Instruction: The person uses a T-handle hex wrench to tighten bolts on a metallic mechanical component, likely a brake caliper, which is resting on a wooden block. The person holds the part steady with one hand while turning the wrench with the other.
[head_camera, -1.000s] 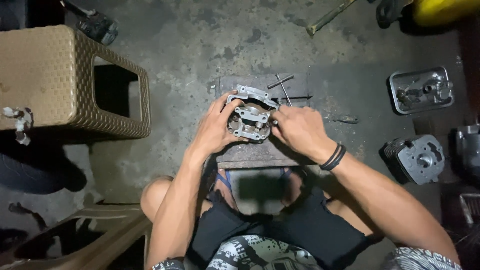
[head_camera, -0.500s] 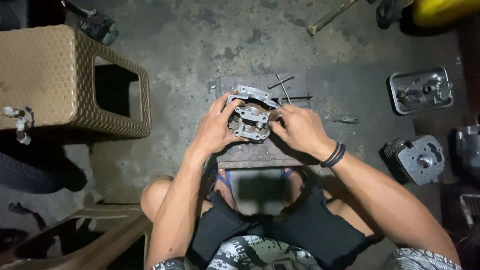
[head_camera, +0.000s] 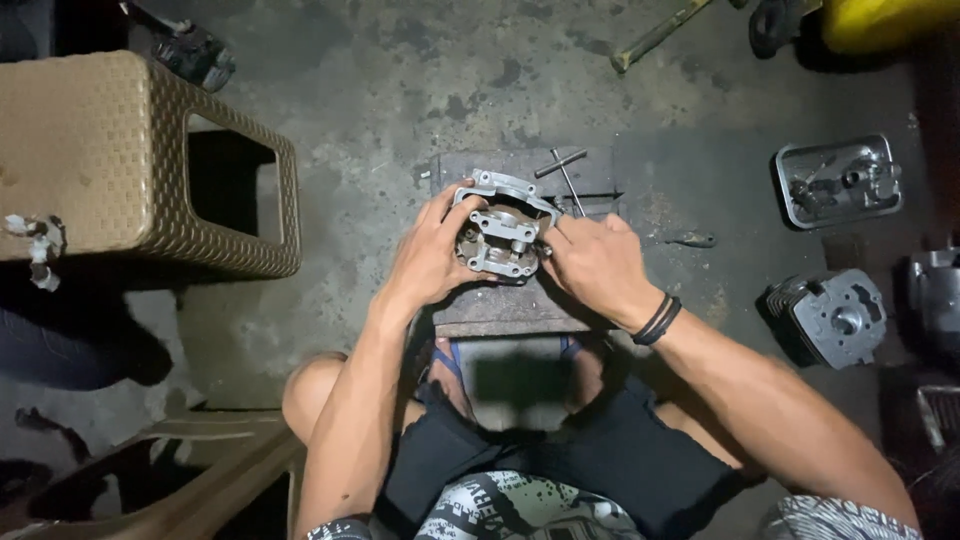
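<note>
Engine cylinder head (head_camera: 500, 238) gripped between both hands on a dark block (head_camera: 500, 310).

Left hand (head_camera: 430, 255) cups its left side, fingers curled over the rim; right hand (head_camera: 597, 265), half closed, pinches at its right edge, wrist banded. Beyond the right fingers lies a T-handle wrench (head_camera: 566, 175); far right sits another finned cylinder part (head_camera: 830, 318).

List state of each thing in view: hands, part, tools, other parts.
left hand: gripping the engine head's left side
right hand: fingers at the head's right edge
engine head: held on the wooden block
T-handle wrench: lying loose on the block
metal cover: open side up on the floor
cylinder: lying on the floor
woven stool: on its side
</note>
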